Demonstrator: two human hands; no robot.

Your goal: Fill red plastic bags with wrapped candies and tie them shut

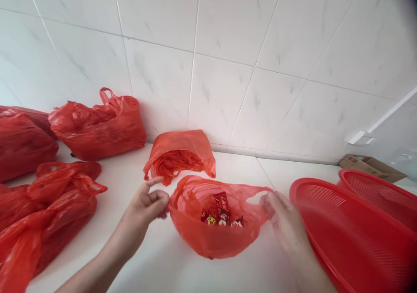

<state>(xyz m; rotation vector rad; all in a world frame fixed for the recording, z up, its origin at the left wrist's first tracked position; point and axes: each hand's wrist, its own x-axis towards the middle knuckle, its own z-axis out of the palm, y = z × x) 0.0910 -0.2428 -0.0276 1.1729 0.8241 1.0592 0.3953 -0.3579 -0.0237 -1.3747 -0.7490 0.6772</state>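
Observation:
A thin red plastic bag (221,243) hangs open between my two hands, its mouth facing me. Inside it lie several small wrapped candies (223,217) in red, brown and yellow wrappers. My left hand (148,204) pinches the bag's left edge between thumb and fingers. On the other side, my right hand (282,210) grips the handle loop at the bag's right; its fingertips are partly hidden by the plastic. Just behind the held bag, another red plastic bag (182,141) lies on the white table with crumpled red plastic in its mouth.
Filled red bags (104,130) stand along the wall at the left, with a crumpled red bag (65,206) nearer me. Two red plastic baskets (345,223) take up the right side. A cardboard box (371,167) sits behind them, by the tiled wall (224,97).

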